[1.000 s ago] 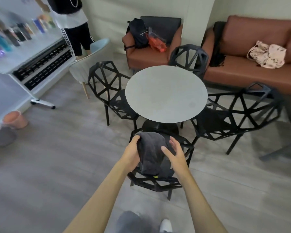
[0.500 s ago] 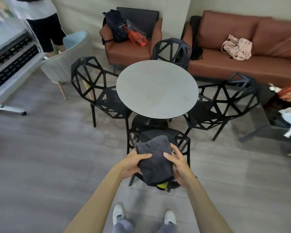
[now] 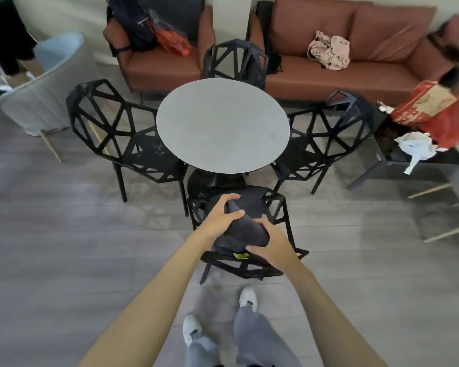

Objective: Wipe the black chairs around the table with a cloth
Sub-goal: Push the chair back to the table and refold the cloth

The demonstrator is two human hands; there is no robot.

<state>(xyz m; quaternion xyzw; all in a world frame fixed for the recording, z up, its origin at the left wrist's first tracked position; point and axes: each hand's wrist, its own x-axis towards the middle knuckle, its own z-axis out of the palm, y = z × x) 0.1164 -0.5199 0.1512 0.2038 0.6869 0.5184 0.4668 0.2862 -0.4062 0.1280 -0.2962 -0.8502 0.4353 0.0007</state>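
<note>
Both my hands hold a dark grey cloth [image 3: 245, 231] just above the nearest black chair [image 3: 276, 207]. My left hand [image 3: 220, 217] grips the cloth's upper left part, thumb across it. My right hand [image 3: 270, 243] curls round its lower right end. A small yellow-green tag [image 3: 240, 255] shows under the cloth. Three more black lattice chairs stand round the round grey table [image 3: 223, 125]: one at the left [image 3: 109, 128], one at the right [image 3: 329, 139], one at the far side [image 3: 236, 62].
A brown armchair [image 3: 159, 64] with a black backpack and a brown sofa [image 3: 355, 64] line the far wall. A light blue chair [image 3: 43, 91] and a standing person are at the far left. A low black table [image 3: 398, 154] with red bags stands right.
The view has tilted down and swung right. My hands have bunched the cloth tighter over the near chair, the left hand shifting up onto its top.
</note>
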